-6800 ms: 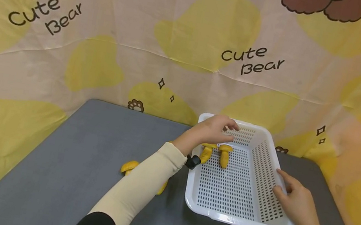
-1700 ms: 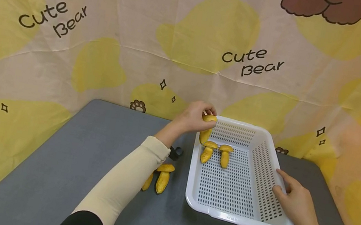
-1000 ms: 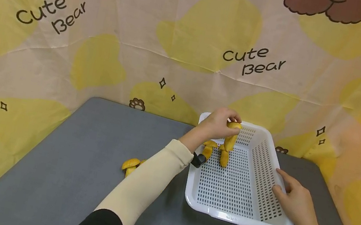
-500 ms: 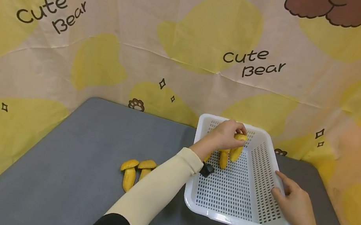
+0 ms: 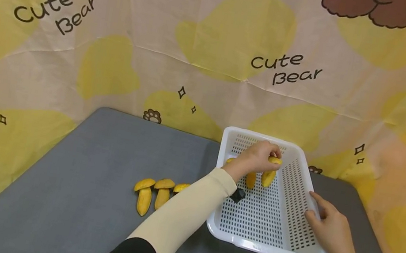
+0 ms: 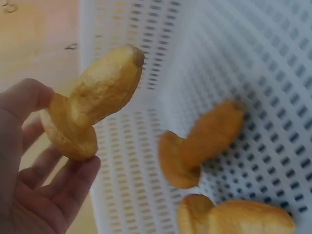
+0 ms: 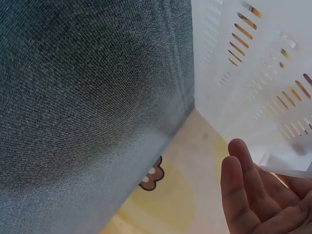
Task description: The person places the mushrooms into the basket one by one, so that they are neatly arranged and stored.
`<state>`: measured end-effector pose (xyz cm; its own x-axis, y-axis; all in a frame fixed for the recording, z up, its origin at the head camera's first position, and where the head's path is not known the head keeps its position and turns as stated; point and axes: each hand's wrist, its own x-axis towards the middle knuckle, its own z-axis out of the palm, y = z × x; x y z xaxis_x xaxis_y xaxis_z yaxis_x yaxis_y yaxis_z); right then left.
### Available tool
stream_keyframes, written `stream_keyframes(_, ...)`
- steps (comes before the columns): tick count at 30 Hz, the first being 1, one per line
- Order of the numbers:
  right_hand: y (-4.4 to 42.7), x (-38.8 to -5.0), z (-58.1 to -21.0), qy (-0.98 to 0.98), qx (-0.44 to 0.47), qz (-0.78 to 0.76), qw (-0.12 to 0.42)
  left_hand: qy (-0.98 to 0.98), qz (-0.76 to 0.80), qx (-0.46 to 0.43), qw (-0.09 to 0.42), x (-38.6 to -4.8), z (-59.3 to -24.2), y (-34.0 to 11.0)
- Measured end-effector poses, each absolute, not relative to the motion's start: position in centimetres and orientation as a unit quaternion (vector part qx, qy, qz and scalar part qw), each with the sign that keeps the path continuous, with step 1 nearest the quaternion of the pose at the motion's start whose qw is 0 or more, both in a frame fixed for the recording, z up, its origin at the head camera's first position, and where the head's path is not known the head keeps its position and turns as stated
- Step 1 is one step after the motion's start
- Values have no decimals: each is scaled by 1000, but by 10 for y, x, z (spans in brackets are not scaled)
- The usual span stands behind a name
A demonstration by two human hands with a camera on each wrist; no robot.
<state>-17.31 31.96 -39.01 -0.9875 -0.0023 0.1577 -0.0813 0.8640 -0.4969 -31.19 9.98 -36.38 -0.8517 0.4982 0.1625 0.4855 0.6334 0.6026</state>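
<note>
A person's left hand (image 5: 259, 156) pinched a yellow, thick-stemmed mushroom (image 5: 268, 179) by its rounded cap, stem pointing down, inside a white rectangular plastic basket (image 5: 267, 250) with slotted walls and floor; whether the stem's tip touched the floor could not be told. The right hand (image 5: 334, 231) gripped the basket's right rim, thumb on the inner side and fingers outside the wall. Two more yellow mushrooms (image 6: 212, 134) lay in the basket to the left of the held one, partly covered by the left hand and wrist in the head view. On the grey, fabric-topped table (image 5: 73, 203), to the basket's left, three yellow mushrooms (image 5: 163, 191) lay in a row with caps toward the far edge, the rightmost partly hidden behind a cream sleeve (image 5: 182, 212). Behind the table hung a cream-and-yellow cloth (image 5: 222, 35) printed "Cute Bear."
</note>
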Motion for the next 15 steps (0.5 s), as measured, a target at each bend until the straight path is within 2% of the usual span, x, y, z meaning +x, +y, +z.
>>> stream_keyframes(8,321,-174,-388,-963,28,253,94,904,286,317,19,-323,-373,107)
stream_keyframes(15,319,-173,-389,-961,24,261,82,905,284,316,34,-339,-385,113)
